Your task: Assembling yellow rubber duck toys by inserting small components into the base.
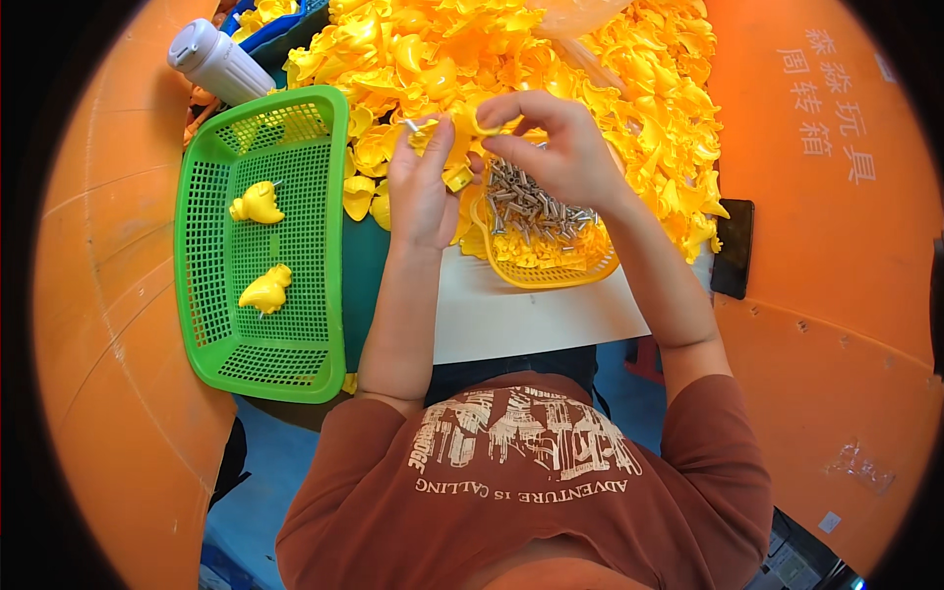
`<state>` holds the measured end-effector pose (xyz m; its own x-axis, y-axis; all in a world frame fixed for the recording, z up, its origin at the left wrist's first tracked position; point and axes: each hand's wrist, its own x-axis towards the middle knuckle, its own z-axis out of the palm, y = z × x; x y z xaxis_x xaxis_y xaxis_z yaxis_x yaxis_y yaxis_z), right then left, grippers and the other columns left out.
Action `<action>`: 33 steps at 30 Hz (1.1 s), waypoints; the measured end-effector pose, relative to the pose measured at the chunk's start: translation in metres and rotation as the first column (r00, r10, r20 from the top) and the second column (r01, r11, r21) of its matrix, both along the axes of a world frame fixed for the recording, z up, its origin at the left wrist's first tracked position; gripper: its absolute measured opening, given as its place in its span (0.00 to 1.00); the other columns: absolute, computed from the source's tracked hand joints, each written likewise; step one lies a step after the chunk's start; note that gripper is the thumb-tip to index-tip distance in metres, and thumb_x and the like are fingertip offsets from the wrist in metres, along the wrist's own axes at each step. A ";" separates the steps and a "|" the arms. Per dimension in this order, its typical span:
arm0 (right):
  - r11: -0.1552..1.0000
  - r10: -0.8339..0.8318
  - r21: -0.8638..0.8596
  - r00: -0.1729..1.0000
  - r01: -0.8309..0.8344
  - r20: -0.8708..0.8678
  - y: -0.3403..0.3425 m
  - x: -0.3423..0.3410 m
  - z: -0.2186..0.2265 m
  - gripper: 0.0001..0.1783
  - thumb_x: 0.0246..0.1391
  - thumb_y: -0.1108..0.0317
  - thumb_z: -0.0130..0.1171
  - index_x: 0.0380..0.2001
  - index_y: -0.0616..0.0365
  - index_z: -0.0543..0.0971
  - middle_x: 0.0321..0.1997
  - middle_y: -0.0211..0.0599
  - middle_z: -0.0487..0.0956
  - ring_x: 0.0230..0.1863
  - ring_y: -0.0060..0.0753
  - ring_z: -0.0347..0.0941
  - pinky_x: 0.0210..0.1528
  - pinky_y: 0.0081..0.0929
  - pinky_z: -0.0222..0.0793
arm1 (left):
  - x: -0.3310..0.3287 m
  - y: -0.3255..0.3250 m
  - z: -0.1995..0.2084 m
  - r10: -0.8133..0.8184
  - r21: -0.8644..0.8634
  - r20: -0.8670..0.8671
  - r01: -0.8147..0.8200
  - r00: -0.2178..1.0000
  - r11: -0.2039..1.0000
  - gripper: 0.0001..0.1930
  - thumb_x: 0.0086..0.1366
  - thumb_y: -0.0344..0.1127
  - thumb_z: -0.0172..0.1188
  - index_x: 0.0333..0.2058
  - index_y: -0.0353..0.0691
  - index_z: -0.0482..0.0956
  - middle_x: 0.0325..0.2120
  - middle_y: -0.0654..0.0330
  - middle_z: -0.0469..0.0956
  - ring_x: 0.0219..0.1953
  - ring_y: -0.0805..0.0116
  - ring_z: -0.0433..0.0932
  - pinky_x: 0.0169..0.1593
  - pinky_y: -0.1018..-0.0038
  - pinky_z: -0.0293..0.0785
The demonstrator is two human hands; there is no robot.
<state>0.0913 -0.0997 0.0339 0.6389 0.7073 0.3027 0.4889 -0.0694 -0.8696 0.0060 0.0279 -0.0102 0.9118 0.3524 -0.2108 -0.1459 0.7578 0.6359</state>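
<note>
- Presently gripping, with left hand (423,192), a yellow piece (427,132) with a metal pin (411,126) jutting out on its left; thumb and fingers closed narrow, probably to steady the piece while leaving the pin exposed.
- Pinching, with right hand (556,147), what looks like a yellow shell (488,129); thumb and forefinger close together, grip limited to fingertips, perhaps to leave its rim in sight.
- Located, both held items: mid-scene, just apart, left of and slightly beyond the loose pins; presumably raised for a clear view.
- Noted just below left fingers: another yellow piece (458,178); cannot tell whether held or merely lying behind.
- Found under right forearm, on the near side: yellow basket (546,279) with loose pins (531,206) heaped over yellow scraps (553,254); likely set there for a short reach.
- Observed at left: green basket (336,246) with a far figure (258,204) and a near figure (266,290), both yellow, well apart, with metal showing at each; apparently spaced against knocking.
- Heaped on far side: yellow shells (413,59), seemingly within arm's length.
- Placed at far left: white bottle (221,64); at right: dark phone (734,249); both seemingly pushed outward to free the middle.
</note>
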 end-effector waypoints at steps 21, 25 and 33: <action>0.955 -0.232 -0.107 0.924 0.275 0.304 -0.008 -0.040 0.005 0.08 0.50 0.69 0.58 0.32 0.63 0.79 0.52 0.46 0.68 0.56 0.38 0.62 0.57 0.33 0.56 | -0.004 -0.020 0.018 -0.056 -0.130 0.076 0.066 0.996 0.989 0.27 0.69 0.54 0.27 0.48 0.38 0.63 0.41 0.53 0.72 0.44 0.65 0.72 0.49 0.68 0.68; 0.967 -0.199 -0.097 0.938 0.234 0.284 -0.003 -0.037 -0.011 0.08 0.49 0.68 0.59 0.32 0.61 0.79 0.57 0.50 0.64 0.62 0.44 0.54 0.60 0.37 0.48 | -0.002 -0.017 0.012 -0.105 -0.093 0.103 0.115 0.989 0.989 0.26 0.70 0.52 0.27 0.51 0.37 0.62 0.44 0.52 0.70 0.47 0.64 0.70 0.52 0.67 0.66; 0.963 -0.268 0.027 0.962 0.266 0.058 0.003 -0.041 -0.018 0.07 0.47 0.67 0.57 0.26 0.59 0.80 0.56 0.55 0.64 0.61 0.56 0.51 0.64 0.47 0.38 | -0.003 -0.016 0.013 -0.067 -0.237 0.151 0.102 0.986 0.966 0.24 0.70 0.49 0.28 0.51 0.37 0.62 0.44 0.52 0.70 0.46 0.65 0.71 0.52 0.68 0.67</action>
